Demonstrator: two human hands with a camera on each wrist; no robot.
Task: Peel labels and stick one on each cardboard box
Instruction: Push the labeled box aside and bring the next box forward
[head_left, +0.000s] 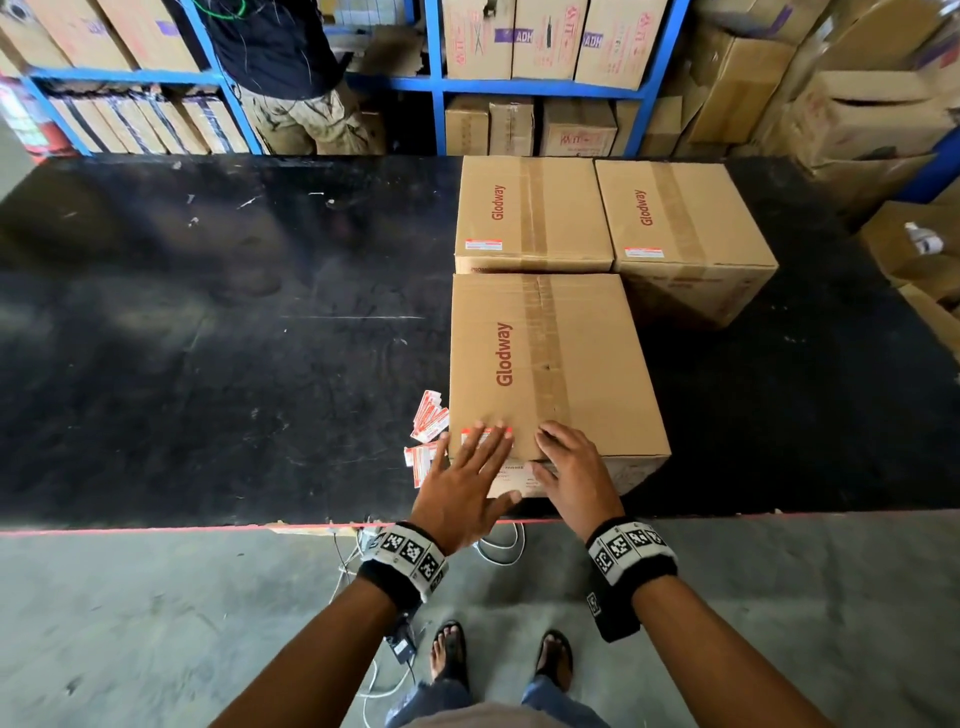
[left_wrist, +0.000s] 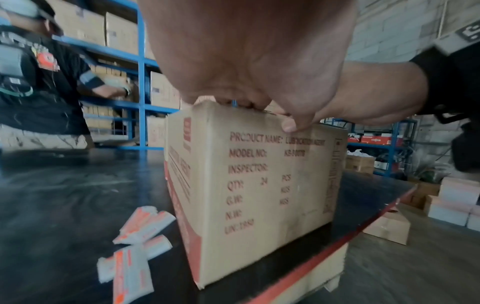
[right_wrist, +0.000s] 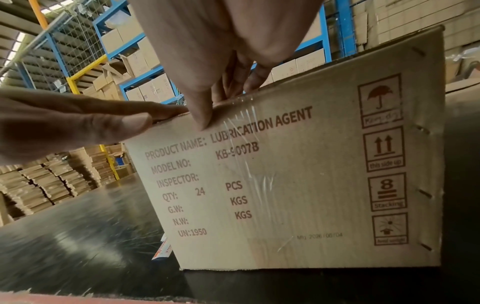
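Label (head_left: 480, 435) long axis along box (head_left: 550, 364) near edge, under left hand (head_left: 460, 486).

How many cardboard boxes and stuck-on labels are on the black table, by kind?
Cardboard boxes: 3
Labels stuck on boxes: 3, one partly under the left hand
Total: 6
Loose labels overlap, so they are left uncounted.

Three taped brown cardboard boxes stand upright on a black table: the near box (head_left: 550, 364) carries a red-and-white label (head_left: 485, 434) at its near left top edge, partly covered. Two far boxes (head_left: 532, 213) (head_left: 680, 223) each bear a label (head_left: 483, 244) (head_left: 643, 253). Loose labels (head_left: 427, 431) lie just left of the near box.
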